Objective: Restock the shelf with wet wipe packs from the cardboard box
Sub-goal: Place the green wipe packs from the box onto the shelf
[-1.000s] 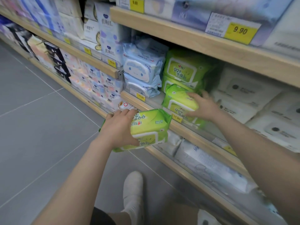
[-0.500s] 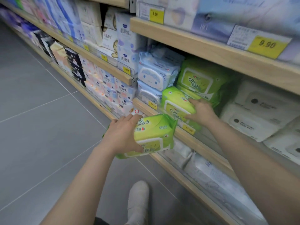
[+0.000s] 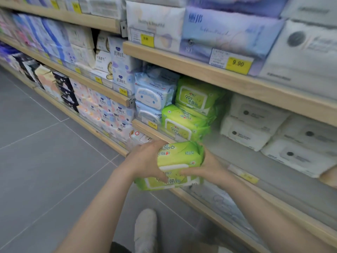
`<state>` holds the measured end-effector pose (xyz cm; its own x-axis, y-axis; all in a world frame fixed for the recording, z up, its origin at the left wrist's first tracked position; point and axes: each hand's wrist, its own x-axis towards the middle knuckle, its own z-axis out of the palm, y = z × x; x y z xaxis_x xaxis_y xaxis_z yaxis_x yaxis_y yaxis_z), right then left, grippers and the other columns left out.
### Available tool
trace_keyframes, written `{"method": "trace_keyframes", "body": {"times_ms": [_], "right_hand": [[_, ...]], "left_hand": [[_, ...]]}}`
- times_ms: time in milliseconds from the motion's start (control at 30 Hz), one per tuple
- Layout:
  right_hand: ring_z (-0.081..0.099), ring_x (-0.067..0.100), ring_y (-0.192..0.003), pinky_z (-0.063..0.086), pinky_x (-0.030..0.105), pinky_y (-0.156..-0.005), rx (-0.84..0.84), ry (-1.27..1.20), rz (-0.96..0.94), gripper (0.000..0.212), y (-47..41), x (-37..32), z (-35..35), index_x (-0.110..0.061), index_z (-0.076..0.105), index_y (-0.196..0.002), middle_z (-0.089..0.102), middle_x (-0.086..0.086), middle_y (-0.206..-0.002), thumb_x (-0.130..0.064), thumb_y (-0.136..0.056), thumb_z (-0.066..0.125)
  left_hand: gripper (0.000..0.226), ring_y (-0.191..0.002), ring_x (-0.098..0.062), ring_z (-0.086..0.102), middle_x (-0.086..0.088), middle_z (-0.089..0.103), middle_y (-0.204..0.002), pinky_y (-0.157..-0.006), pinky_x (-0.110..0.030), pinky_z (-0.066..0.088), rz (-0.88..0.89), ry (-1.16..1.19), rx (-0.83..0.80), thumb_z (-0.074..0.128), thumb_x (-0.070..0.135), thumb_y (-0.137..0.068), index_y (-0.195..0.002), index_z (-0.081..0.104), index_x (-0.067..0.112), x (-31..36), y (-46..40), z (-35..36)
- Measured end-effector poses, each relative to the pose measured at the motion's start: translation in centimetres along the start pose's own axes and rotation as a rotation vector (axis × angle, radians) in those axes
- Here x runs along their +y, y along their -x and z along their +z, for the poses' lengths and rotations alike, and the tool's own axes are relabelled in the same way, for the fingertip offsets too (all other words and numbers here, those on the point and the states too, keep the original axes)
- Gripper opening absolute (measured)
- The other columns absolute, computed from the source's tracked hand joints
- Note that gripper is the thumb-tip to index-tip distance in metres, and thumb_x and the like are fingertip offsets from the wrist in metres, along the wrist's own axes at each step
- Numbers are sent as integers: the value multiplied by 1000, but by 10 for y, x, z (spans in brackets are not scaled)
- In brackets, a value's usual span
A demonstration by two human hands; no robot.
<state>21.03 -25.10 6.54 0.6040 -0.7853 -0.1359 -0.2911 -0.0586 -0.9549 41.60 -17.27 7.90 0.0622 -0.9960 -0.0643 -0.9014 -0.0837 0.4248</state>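
Note:
A green wet wipe pack (image 3: 179, 157) hangs in front of the wooden shelf (image 3: 235, 83), just below its edge. My left hand (image 3: 145, 161) grips the pack's left side with the thumb curled over its front. My right hand (image 3: 206, 167) holds its right side, fingers wrapped under and thumb on the white lid. On the shelf behind lies another green pack (image 3: 182, 123), tilted at the front, with more green packs (image 3: 197, 97) stacked behind it. The cardboard box is out of view.
Blue wipe packs (image 3: 153, 92) stand left of the green ones and white packs (image 3: 255, 123) to the right. A bare stretch of shelf floor (image 3: 246, 152) lies right of the front green pack. Grey tiled floor (image 3: 45, 161) and my white shoe (image 3: 145, 229) are below.
My right hand has left the green pack on the shelf and come down onto the pack that my left hand holds. The camera has moved closer and tilted up.

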Motion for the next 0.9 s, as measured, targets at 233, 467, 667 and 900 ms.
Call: {"method": "trace_keyframes", "body": {"times_ms": [233, 467, 667, 900], "right_hand": [[68, 18, -95, 56, 34, -81, 237, -134, -20, 82, 29, -6, -36, -21, 54, -114, 71, 2, -104, -8, -44, 94], [68, 4, -76, 56, 18, -64, 463, -195, -125, 67, 23, -23, -55, -23, 54, -105, 69, -5, -94, 6, -54, 85], [67, 13, -90, 54, 32, -80, 575, -96, -229, 62, -42, -40, -57, -30, 52, -97, 68, -8, -98, -9, -54, 90], [62, 17, -100, 50, 38, -92, 708, 71, -255, 58, -113, -27, -65, -36, 49, -98, 63, 0, -110, -36, -56, 89]], "left_hand": [[123, -138, -15, 27, 8, 33, -148, -115, -48, 17, 49, 73, 294, 85, 61, -39, -144, 27, 33, 46, 0, -11], [102, -106, -21, 63, -5, 64, -119, -88, -52, 53, -228, 966, 275, 85, 52, -33, -122, 51, 17, 32, -11, 0], [75, -100, -22, 64, -4, 67, -106, -85, -50, 53, -128, 886, 392, 88, 33, -47, -113, 58, 16, 13, -82, -30], [61, -108, -21, 57, -6, 61, -115, -95, -40, 48, -111, 874, 399, 80, 5, -70, -124, 50, 8, -4, -159, -37]]}}
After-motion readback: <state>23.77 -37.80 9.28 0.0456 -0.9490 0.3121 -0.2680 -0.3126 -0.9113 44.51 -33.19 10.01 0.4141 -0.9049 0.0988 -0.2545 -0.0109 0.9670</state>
